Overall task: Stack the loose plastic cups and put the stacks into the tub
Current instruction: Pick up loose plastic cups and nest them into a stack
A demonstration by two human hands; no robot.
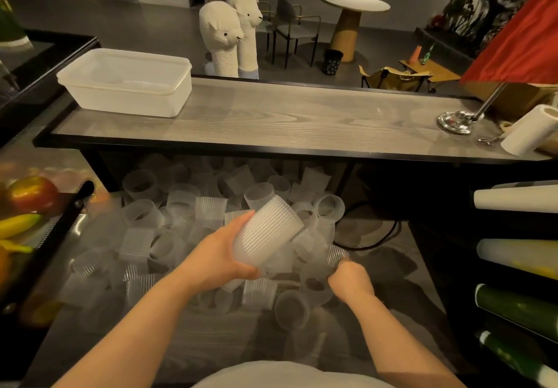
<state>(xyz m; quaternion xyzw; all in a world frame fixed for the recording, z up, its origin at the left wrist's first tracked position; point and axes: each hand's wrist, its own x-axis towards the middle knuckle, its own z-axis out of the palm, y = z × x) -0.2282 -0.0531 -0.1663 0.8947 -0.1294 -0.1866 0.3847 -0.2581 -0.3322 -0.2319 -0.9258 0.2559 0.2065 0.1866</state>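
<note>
In the lower middle of the frame, the left hand (223, 254) grips a stack of ribbed plastic cups (267, 232), with the thumb under it and the fingers behind; the stack is tilted, its closed end pointing to the upper right. A little to the right and lower, the right hand (350, 279) is curled down into the pile, and it seems to pinch the rim of one loose cup (336, 256), but the fingers are hidden, so I cannot tell this surely. Around and behind both hands lie many loose cups (181, 206) on a low grey surface (211, 336), most of them on their side, some touching each other; the pile reaches under the table (287, 121). At the left edge there is fruit (30, 194). On the table, in the upper left of the frame, the white tub (126, 85) stands, well apart from the cups; at the far right of the table lies a paper roll (528, 129). Behind the table stand two toy alpacas (229, 31).
</note>
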